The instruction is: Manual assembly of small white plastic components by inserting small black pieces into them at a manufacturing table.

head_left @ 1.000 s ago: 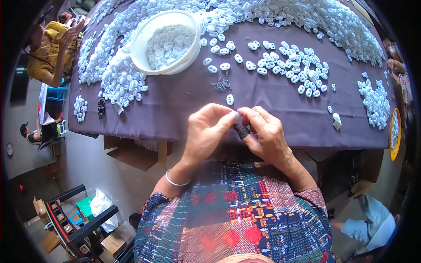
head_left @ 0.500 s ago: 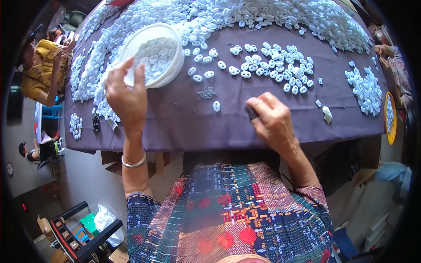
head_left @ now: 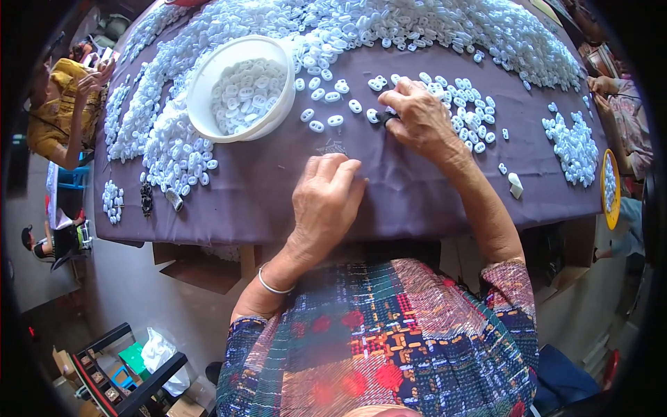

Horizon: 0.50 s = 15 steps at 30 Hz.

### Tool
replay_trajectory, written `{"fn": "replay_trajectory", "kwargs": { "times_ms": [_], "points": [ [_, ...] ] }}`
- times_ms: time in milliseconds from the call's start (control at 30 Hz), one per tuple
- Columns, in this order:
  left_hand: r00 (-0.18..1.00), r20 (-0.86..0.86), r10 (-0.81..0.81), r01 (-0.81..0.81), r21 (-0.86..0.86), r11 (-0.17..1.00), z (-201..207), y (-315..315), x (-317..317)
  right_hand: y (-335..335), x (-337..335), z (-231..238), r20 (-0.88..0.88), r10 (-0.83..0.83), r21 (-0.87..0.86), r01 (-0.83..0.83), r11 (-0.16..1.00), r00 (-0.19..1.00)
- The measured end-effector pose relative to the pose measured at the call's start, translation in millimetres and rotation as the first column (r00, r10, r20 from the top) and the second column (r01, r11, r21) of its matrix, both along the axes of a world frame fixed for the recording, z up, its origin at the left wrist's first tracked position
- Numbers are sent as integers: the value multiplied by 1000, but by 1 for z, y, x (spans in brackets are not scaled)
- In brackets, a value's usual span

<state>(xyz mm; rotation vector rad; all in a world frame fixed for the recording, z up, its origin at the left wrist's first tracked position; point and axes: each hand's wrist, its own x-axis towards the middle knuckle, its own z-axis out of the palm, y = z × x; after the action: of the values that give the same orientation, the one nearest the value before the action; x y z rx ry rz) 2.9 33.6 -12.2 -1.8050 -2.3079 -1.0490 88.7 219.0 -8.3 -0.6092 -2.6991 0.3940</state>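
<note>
My left hand (head_left: 323, 198) is over the cloth in the middle, its fingers curled together beside a small heap of thin metal pins (head_left: 333, 146). What it pinches, if anything, is hidden. Further right and forward, my right hand (head_left: 420, 121) bends its closed fingers down among loose white oval two-holed plastic pieces (head_left: 479, 111); its fingertips are on or just over some of them, and their grip is hidden. A black wrap (head_left: 389, 119) circles one of its digits. Several more white pieces lie between the hands and a white tub (head_left: 278, 115), part filled with the same pieces.
Large banks of white pieces (head_left: 472, 28) cover the far and left parts of the purple tablecloth (head_left: 264, 201). A smaller heap (head_left: 571, 146) and a whitish block (head_left: 515, 185) lie right, near a yellow basket (head_left: 611, 198). People sit at both sides.
My left hand has come away from the tub, rightward and nearer, to the pins. My right hand has gone forward from the bare cloth onto the loose white pieces.
</note>
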Motion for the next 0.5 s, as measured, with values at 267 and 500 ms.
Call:
{"fn": "replay_trajectory", "kwargs": {
  "times_ms": [267,500],
  "points": [
    [982,85,-167,163,55,985,-11,-8,8,-21,20,-13,-78,183,37,-181,983,980],
    [986,119,-120,104,132,986,-18,-13,6,-33,53,-4,-122,130,-66,-139,988,984]
  ]
}}
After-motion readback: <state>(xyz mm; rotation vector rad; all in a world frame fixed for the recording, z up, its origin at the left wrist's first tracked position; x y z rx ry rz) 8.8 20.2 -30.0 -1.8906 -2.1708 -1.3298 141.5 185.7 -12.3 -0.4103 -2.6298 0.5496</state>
